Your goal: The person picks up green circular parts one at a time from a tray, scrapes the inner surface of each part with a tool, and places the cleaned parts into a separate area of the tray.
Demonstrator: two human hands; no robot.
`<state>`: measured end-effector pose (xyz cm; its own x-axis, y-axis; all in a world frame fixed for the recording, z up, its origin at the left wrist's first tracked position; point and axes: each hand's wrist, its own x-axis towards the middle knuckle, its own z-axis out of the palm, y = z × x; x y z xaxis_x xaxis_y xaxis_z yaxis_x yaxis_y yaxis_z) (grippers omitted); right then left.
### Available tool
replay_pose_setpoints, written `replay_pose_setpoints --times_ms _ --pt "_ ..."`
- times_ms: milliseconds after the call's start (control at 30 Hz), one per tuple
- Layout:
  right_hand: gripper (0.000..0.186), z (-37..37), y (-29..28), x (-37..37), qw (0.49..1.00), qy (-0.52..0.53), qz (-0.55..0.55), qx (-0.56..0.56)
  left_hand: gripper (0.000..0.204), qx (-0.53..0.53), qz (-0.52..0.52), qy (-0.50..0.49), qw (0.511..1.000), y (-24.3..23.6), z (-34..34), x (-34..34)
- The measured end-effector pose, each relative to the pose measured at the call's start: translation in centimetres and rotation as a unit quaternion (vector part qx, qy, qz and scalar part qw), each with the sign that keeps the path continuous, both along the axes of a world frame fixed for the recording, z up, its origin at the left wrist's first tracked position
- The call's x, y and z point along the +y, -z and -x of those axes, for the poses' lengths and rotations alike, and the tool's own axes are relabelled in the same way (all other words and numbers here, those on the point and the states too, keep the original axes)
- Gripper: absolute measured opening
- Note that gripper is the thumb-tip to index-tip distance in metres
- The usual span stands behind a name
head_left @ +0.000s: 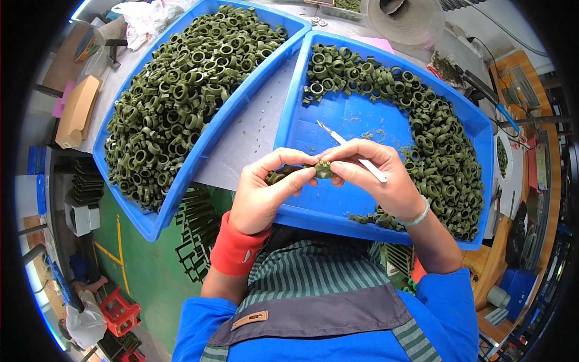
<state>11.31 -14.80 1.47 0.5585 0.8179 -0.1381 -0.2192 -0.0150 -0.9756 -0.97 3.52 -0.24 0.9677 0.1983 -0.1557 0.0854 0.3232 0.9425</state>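
Left hand [258, 188] and right hand [395, 188] pinch a green part [324, 169] mid-frame, apparently for steadiness, knife [338, 138] tucked in the right to stay handy, centre-right tray [313, 217] below likely catching scraps [377, 133].

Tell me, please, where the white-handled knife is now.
In the head view, slightly right of centre, the white-handled knife is tucked in the right hand, its blade over the right blue tray.
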Motion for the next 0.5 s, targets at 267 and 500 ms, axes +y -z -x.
replay_pose_setpoints --times_ms 267,500 --pt "0.017 -0.31 -0.10 -0.05 1.000 -0.022 -0.008 -0.007 0.019 0.032 0.081 0.034 0.996 0.04 0.17 0.73" --pt "0.017 0.37 0.07 0.15 0.999 0.007 -0.036 -0.020 0.021 0.032 0.073 0.026 0.996 -0.07 0.07 0.55"
